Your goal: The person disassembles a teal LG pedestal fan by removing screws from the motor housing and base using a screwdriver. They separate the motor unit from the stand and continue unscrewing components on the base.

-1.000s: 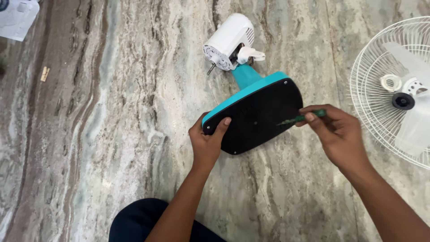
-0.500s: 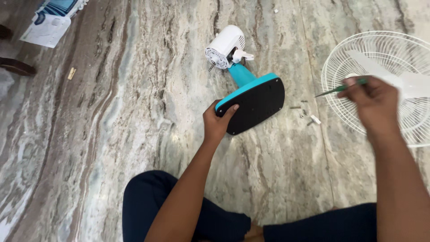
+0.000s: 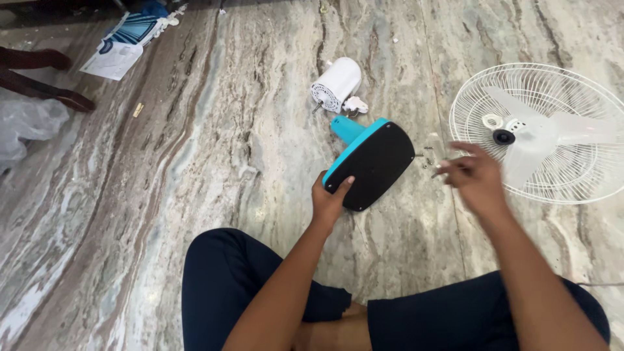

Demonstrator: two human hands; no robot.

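since half a second ago, right hand (image 3: 473,177) has swung back from the fan grille (image 3: 539,133) toward the fan base (image 3: 372,166), and the green screwdriver it carried is no longer visible; blur hides whether its fingers pinch anything, so i cannot tell. left hand (image 3: 330,200) stays clamped on the base's near edge, tilting the black underside up, with the white motor housing (image 3: 336,84) just beyond the base. small screws (image 3: 429,155) lie just right of the base. judged best: keep the base steady and pick screws singly.
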